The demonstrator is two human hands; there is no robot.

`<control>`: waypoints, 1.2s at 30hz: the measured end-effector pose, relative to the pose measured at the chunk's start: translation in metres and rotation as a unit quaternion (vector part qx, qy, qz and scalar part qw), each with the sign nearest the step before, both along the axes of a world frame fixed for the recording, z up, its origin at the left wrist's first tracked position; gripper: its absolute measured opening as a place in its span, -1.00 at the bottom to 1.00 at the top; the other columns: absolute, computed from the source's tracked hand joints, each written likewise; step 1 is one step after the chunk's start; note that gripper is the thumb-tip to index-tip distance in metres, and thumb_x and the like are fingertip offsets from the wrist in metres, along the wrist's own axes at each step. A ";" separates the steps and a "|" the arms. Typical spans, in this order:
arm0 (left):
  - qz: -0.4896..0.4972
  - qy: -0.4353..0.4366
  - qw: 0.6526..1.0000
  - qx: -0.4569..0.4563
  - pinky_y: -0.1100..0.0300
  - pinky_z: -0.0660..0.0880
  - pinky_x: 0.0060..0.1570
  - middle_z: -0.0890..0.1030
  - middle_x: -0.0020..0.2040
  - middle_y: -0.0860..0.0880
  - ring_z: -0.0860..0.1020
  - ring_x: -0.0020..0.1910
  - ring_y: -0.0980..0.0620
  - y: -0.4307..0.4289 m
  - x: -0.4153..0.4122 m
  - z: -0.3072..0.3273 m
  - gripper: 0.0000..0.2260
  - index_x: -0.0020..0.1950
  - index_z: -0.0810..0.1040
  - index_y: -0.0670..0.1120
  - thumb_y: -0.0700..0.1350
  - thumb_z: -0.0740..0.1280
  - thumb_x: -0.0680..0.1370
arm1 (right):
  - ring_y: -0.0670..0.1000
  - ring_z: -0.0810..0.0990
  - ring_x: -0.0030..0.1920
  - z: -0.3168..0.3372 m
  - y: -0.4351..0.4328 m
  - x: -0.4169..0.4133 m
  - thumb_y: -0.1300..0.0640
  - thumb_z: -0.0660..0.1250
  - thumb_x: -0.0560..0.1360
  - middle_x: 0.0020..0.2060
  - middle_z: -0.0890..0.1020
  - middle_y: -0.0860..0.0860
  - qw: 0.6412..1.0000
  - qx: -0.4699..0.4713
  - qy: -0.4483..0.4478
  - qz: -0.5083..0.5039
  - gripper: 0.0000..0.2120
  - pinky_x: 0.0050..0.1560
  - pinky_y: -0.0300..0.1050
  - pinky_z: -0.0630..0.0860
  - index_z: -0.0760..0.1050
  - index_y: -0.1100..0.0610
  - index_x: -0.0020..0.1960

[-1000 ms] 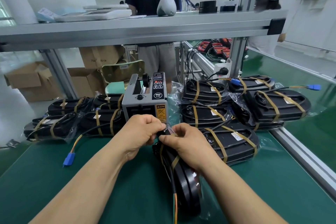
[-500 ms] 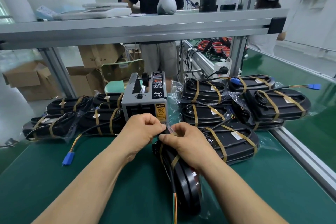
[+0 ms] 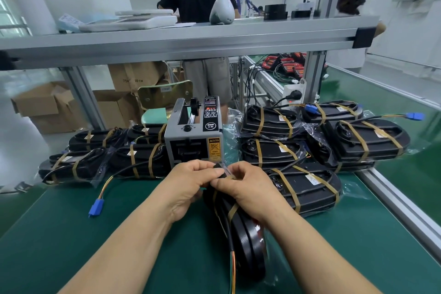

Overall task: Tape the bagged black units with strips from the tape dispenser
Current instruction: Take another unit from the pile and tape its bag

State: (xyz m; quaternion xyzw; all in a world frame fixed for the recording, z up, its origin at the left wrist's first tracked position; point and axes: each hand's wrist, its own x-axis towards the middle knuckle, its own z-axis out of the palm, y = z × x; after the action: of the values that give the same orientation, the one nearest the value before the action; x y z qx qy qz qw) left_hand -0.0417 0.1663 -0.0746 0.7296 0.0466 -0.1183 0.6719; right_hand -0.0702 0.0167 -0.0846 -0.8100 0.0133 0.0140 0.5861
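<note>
Black bagged unit [image 3: 248,241]: stands on its thin edge on the green table [image 3: 71,234], just in front of the tape dispenser. Long axis runs from the near edge of the view away toward the dispenser, with the far tip raised at the hands and the rounded end nearest the camera.
Bands: brown tape strips [image 3: 232,210] cross the unit just beside the right wrist.
Wires: orange leads [image 3: 233,262] trail along the unit toward the bottom of the view.
Left hand [image 3: 188,184]: fingers curled, thumb and fingertips pinching the unit's far tip from the left.
Right hand [image 3: 248,186]: draped over the unit's upper edge, thumb and forefinger pinching the same tip, touching the left fingertips.
Clear sliver [image 3: 225,169]: caught between the fingertips; tape or bag fold, cannot tell which.
Tape dispenser [image 3: 193,141]: grey, upright, slot side facing the hands, directly behind them.
Right stack [image 3: 307,184]: banded black units piled just beside the right forearm.
Left row [image 3: 100,162]: banded units lying flat, long axes across the view.
Blue connector [image 3: 96,207]: on the table, left of the left forearm.
</note>
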 end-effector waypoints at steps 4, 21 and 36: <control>0.049 0.024 0.997 -0.047 0.24 0.35 -0.36 0.63 -0.34 -0.01 0.50 -0.40 0.12 -0.002 0.001 0.003 -0.95 -0.17 0.66 -0.07 -0.16 0.50 0.44 | -0.11 0.56 -0.24 0.002 0.001 -0.002 -0.12 0.59 0.28 -0.24 0.62 -0.09 1.000 -0.024 -0.008 0.016 -0.63 -0.17 -0.17 0.50 0.54 0.01 -0.06; -0.043 -0.353 0.931 0.078 0.43 0.45 -0.02 0.65 -0.04 0.14 0.61 0.01 0.19 0.001 -0.082 0.037 -0.70 -0.08 0.72 0.10 -0.31 0.35 0.56 | -0.24 0.64 -0.05 0.015 -0.004 -0.071 0.11 0.41 0.34 0.06 0.67 -0.19 0.964 0.162 -0.209 0.030 -0.61 -0.11 -0.36 0.55 0.54 -0.15 0.13; -0.059 -0.446 0.874 0.184 0.44 0.39 0.00 0.55 0.00 0.18 0.56 0.04 0.13 -0.014 -0.136 0.037 -0.81 0.07 0.66 0.14 -0.07 0.32 0.53 | -0.11 0.64 0.01 0.036 -0.001 -0.094 -0.06 0.14 0.54 -0.08 0.71 -0.10 0.960 0.173 -0.167 -0.145 -0.70 0.15 0.08 0.53 0.62 -0.03 0.04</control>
State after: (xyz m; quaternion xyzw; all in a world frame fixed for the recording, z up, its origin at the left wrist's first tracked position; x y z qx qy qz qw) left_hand -0.1779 0.1521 -0.0380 0.8165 -0.2803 0.1913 0.4670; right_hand -0.1643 0.0162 -0.0484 -0.6766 0.0293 -0.2045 0.7067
